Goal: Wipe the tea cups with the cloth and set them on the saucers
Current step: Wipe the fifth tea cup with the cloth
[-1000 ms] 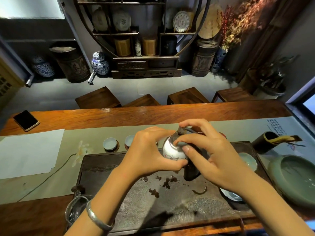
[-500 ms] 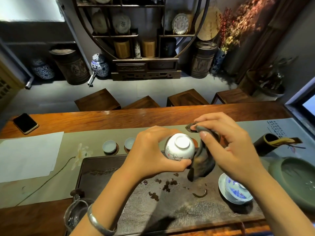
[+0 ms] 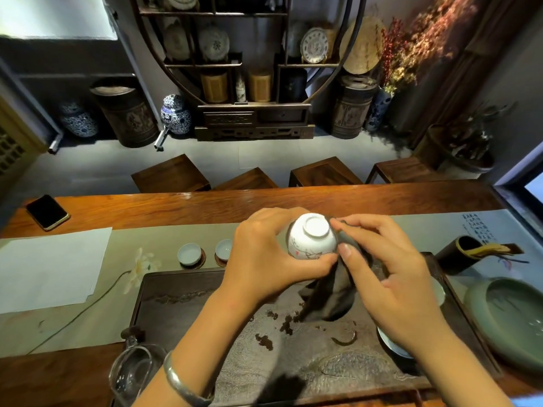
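Observation:
My left hand (image 3: pixel 261 259) grips a white painted tea cup (image 3: pixel 311 237), turned so its foot ring faces me, above the dark tea tray (image 3: pixel 182 312). My right hand (image 3: pixel 385 274) holds a dark cloth (image 3: pixel 332 298) pressed against the cup's right side, and the cloth hangs down toward the tray. Two small pale cups (image 3: pixel 189 254) (image 3: pixel 224 249) stand on brown saucers on the runner, just behind the tray's far left edge. A white and blue saucer (image 3: pixel 390 345) shows partly under my right wrist.
A glass pitcher (image 3: pixel 132 374) stands at the tray's near left corner. A green ceramic basin (image 3: pixel 511 324) sits to the right, a dark tool holder (image 3: pixel 461 252) behind it. White paper (image 3: pixel 50 271) and a phone (image 3: pixel 47 212) lie at left. Tea leaf bits dot the tray.
The cup has been turned so its foot ring now faces me. My right hand has brought the cloth back against the cup's side, and it now hides most of the blue saucer.

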